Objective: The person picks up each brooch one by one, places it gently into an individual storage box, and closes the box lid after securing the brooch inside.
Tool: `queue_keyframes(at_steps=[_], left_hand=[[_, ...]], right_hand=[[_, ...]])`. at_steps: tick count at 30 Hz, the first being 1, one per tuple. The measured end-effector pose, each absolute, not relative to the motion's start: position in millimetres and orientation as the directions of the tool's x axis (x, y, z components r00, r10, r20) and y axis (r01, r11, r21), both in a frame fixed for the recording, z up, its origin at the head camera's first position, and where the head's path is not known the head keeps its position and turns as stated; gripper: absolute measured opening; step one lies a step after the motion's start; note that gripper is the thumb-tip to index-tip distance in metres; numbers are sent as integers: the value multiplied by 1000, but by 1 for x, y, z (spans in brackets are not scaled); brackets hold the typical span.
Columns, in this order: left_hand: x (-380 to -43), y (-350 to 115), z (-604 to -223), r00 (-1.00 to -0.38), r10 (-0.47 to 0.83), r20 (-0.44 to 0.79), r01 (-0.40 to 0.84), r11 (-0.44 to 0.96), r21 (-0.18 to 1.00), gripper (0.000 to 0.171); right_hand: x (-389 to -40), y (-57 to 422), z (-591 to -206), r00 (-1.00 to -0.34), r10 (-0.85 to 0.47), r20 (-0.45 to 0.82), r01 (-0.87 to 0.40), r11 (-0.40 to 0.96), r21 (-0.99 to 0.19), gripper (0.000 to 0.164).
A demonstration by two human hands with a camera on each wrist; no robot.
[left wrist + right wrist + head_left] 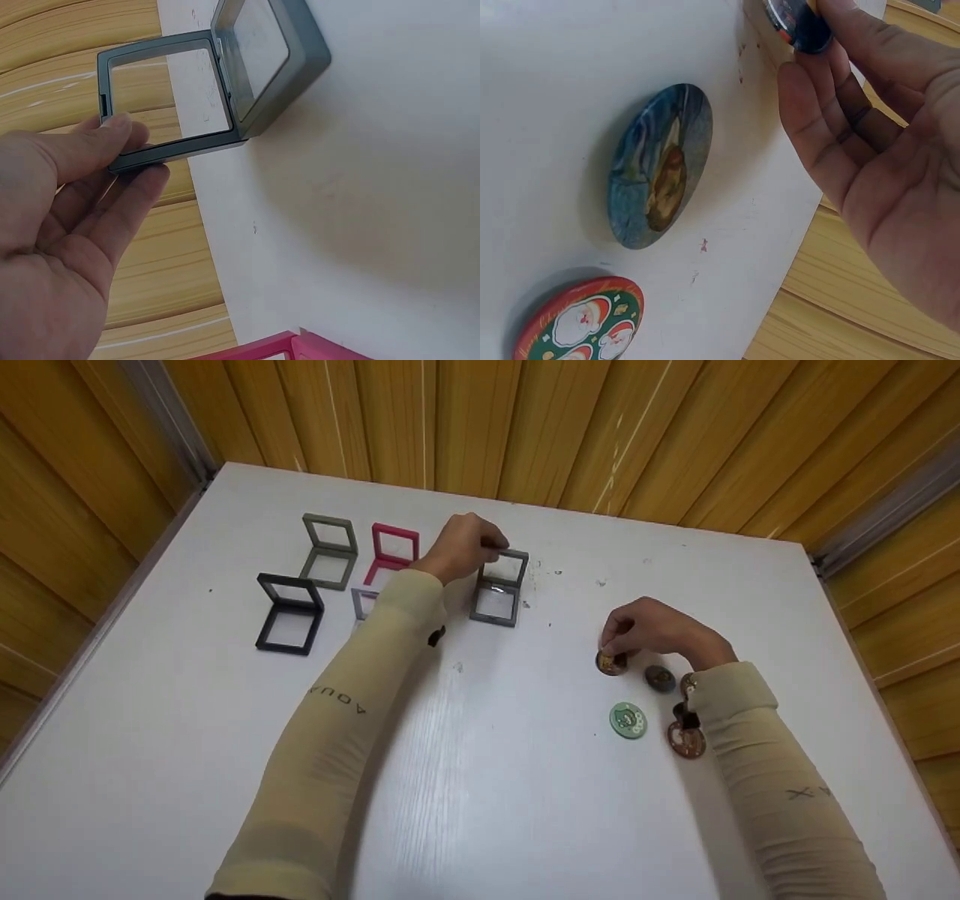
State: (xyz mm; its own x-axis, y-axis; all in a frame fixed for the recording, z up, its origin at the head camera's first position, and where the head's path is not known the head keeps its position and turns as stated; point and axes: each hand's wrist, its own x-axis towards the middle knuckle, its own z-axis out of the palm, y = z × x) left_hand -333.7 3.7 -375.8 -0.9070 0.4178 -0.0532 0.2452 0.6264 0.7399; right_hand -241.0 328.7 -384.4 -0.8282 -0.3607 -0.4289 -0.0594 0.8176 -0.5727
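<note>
My left hand (459, 549) pinches the upper edge of a grey hinged display frame (493, 620), its thumb and fingers on one corner. That frame stands unfolded, with clear windows in both halves; the left wrist view shows the thumb on its rim (172, 151). Over on the right, my right hand (654, 628) pinches a round button badge (611, 666) by its edge. In the right wrist view only part of this badge (802, 26) shows, glossy and dark. Nearest to that hand lies a blue-grey badge (660, 165), followed by a red-rimmed Santa badge (585, 322).
An olive frame (330, 552), a pink frame (395, 528) and a black frame (290, 577) stand unfolded at the left. My left sleeve partly hides a lilac frame (358, 604). A green badge (628, 720) and a brown badge (687, 744) lie near my right forearm.
</note>
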Motion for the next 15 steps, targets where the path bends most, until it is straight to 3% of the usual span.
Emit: queue_keyframes(at_steps=[15], left_hand=[[-330, 2, -380, -911, 411, -32, 238, 588, 773, 27]], right_hand=[[-245, 328, -385, -837, -329, -437, -6, 804, -595, 14]])
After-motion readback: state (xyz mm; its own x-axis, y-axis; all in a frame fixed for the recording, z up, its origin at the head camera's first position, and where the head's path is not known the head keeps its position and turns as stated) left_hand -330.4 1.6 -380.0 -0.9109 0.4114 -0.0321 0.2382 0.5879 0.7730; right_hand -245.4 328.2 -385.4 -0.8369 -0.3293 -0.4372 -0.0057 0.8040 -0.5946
